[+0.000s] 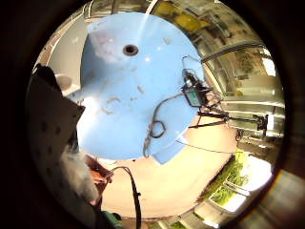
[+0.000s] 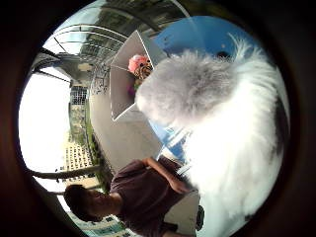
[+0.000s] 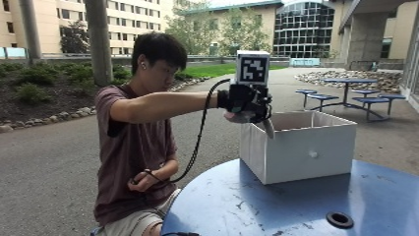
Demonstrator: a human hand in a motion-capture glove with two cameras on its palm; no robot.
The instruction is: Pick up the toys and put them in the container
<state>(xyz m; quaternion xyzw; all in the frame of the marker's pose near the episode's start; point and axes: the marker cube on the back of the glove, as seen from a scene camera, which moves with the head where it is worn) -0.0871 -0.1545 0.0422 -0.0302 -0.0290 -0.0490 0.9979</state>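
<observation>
My gloved right hand (image 3: 246,102) is raised over the near left corner of the white box container (image 3: 308,150) and grips a fluffy white and grey plush toy (image 3: 244,117), whose tail hangs down in front of the box's rim. In the thumb side palm view the plush toy (image 2: 232,123) fills much of the picture. Beyond it the container (image 2: 122,89) shows a pink toy (image 2: 138,63) lying inside. The container stands on a round blue table (image 3: 262,206).
The blue table (image 1: 124,95) has a dark hole (image 3: 339,219) in its middle and scuffed paint. A small camera on a stand (image 1: 193,93) is at the table's edge. The person's bare left hand (image 3: 144,180) rests at their lap. Paved ground surrounds the table.
</observation>
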